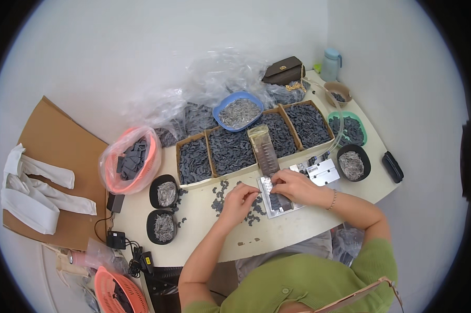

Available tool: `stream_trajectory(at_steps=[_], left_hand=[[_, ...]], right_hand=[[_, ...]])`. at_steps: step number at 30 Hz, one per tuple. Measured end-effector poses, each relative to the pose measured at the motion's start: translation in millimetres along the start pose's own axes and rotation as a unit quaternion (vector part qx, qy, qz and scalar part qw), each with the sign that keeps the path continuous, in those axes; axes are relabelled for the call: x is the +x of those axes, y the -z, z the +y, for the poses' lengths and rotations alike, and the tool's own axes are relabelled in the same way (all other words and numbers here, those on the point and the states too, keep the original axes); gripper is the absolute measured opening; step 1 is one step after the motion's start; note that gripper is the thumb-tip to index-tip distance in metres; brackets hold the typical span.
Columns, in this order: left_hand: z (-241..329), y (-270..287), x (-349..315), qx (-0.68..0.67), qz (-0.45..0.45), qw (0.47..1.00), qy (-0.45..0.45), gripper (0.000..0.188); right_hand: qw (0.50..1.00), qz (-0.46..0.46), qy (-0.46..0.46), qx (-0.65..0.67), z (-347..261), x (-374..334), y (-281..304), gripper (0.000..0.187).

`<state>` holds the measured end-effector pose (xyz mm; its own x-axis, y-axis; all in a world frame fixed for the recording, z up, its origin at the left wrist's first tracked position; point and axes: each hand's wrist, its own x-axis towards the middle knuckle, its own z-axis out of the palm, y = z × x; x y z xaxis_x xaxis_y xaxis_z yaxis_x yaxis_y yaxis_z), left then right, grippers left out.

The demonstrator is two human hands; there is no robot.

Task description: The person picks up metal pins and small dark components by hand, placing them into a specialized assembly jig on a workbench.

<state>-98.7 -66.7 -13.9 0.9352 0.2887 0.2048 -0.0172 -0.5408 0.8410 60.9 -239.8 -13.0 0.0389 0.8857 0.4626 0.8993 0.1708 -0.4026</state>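
My left hand [238,204] is over the table, its thumb and fingers pinched together; whatever they hold is too small to make out. Beside it, my right hand [298,188] reaches over a flat metal fixture [271,213], fingers bent down and closed at its surface. The fingers hide what they touch. Small dark parts sit in a row in the fixture. Loose dark grey plastic pieces [254,215] lie scattered around and below my left hand. A silver metal block [324,172] with a clear tube adjoins the fixture on the right.
A divided cardboard box [209,151] of dark pieces stands behind, with a blue bowl [216,116] of metal pins on it. Black bowls [152,228] of pins flank the workspace. A pink basket [156,166] stands left, a green bowl [364,136] and black case [393,167] right.
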Motion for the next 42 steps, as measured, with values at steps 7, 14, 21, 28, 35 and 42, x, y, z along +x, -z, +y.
stream_trajectory(at_steps=[7, 14, 21, 28, 35, 42], left_hand=[[16, -14, 12, 0.077, 0.036, 0.996, -0.027, 0.007], [3, -29, 16, 0.191, 0.075, 0.967, -0.155, 0.008], [9, -54, -11, 0.422, 0.016, 0.896, -0.137, 0.025], [26, -44, -27, 0.398, 0.005, 0.911, -0.107, 0.023], [-2, 16, -14, 0.337, 0.075, 0.937, -0.054, 0.012], [-45, 22, 14, 0.258, 0.024, 0.956, -0.14, 0.019]], right_hand=[[0.996, 0.019, 0.027, -0.089, -3, -7, -8, 0.02], [0.986, -0.049, 0.059, -0.146, -15, -11, 1, 0.026], [0.999, 0.008, -0.03, -0.012, 0, -3, 19, 0.021], [0.995, -0.051, 0.042, -0.079, 6, 54, -34, 0.014], [0.988, -0.092, 0.048, -0.117, -3, 58, -43, 0.011], [0.996, -0.029, -0.074, -0.044, 4, 31, 6, 0.013]])
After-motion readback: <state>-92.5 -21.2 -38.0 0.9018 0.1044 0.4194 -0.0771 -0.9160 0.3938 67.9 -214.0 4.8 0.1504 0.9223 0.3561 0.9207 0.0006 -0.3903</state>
